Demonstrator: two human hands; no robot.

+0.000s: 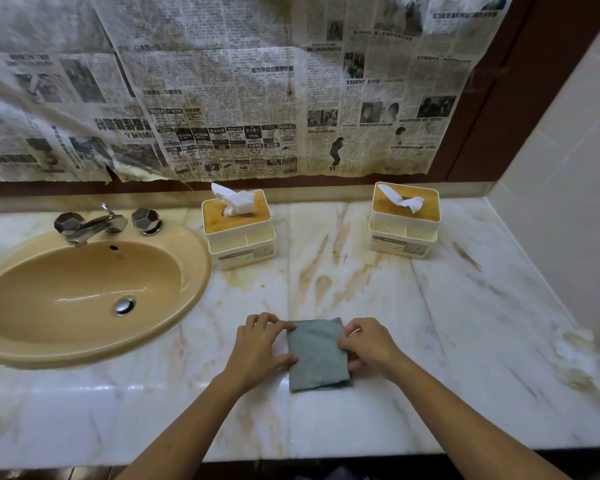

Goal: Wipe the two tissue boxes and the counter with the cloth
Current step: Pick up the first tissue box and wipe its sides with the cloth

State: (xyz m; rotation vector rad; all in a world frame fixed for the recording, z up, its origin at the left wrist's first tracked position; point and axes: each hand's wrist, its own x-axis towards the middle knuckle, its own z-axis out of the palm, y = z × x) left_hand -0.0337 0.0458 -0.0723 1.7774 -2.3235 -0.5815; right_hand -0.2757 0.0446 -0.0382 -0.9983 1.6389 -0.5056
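Both hands rest on a folded grey-green cloth [316,355] that lies flat on the marble counter [465,323], near its front edge. From the head camera, the left hand [262,348] presses its fingertips on the cloth's left edge, thumb low against the side, fingers spread at the upper corner. The right hand [369,346] pinches the cloth's right edge, fingers curled over the fabric and thumb tucked at the side. The two hands sit apart, one on each side of the cloth, with both bare forearms reaching in from the bottom of the view.

Well behind the cloth, two tissue boxes stand against the back ledge. The left tissue box [239,230] sits just beside the tan sink [194,271], with a white tissue sticking up from its wooden lid. The right tissue box [404,220] stands well apart from it, near the tiled side wall [568,150], also with a tissue poking out. Brownish stains mark the counter between and in front of the boxes. Stained newspaper [222,81] covers the wall above, and a chrome tap [94,225] sits at the back of the sink.
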